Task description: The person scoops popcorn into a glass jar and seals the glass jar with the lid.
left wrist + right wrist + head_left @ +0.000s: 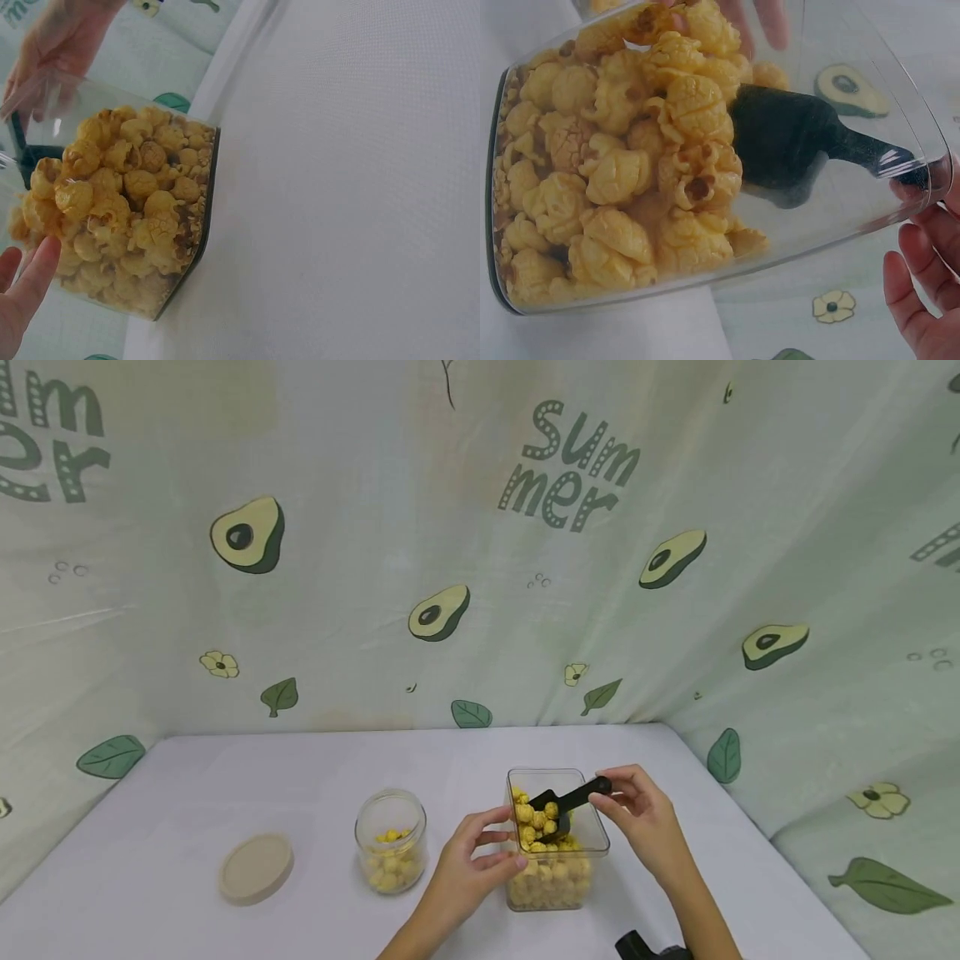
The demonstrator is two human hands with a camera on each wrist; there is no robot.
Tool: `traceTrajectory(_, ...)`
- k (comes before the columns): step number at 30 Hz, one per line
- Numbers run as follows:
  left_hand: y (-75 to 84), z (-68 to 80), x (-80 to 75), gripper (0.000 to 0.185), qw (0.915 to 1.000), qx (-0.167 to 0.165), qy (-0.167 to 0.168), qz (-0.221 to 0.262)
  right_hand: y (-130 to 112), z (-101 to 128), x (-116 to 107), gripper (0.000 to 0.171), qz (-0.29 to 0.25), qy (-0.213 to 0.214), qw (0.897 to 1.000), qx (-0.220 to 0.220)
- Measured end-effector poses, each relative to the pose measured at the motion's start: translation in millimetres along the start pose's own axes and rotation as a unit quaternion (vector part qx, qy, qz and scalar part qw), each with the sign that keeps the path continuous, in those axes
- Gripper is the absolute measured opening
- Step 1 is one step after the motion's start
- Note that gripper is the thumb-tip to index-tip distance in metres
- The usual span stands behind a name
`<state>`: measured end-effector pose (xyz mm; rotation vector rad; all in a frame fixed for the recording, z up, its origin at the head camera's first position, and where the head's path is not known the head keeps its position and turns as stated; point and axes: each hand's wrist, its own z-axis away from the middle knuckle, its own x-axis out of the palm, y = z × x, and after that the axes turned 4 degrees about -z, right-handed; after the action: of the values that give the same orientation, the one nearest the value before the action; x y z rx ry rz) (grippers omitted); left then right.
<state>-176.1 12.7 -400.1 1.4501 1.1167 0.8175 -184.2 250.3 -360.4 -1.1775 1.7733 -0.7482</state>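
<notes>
A clear square container (551, 885) of yellow popcorn (615, 172) stands on the table. My left hand (472, 852) steadies its left side, the extended fingers and thumb touching the wall near the front corner. In the left wrist view, a fingertip (46, 255) lies against the plastic. My right hand (645, 818) pinches the handle end of a black scoop (573, 797) at the container's right rim. The scoop's head is inside the container, against the popcorn, seen through the wall in the right wrist view.
Left of the container stands a round clear jar (390, 843) with some popcorn in it, its top uncovered. Farther left, a beige round lid (256, 868) lies on the white table (322, 777). A black object (645, 947) shows at the bottom edge, beside the right forearm. A printed curtain (337, 527) hangs behind.
</notes>
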Motion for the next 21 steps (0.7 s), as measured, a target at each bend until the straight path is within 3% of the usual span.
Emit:
traceTrajectory(6, -3.0, 0.7, -1.5, 0.055, 1.0000, 0.001, 0.002, 0.002, 2.3, -1.3, 1.3, 0.026, -0.017, -0.005, 0.999, -0.027)
traceTrajectory(21, -0.7, 1.3, -0.8, 0.053, 1.0000, 0.009, 0.000, 0.001, 6.6, -0.6, 2.2, 0.025, -0.033, -0.027, 0.999, 0.014)
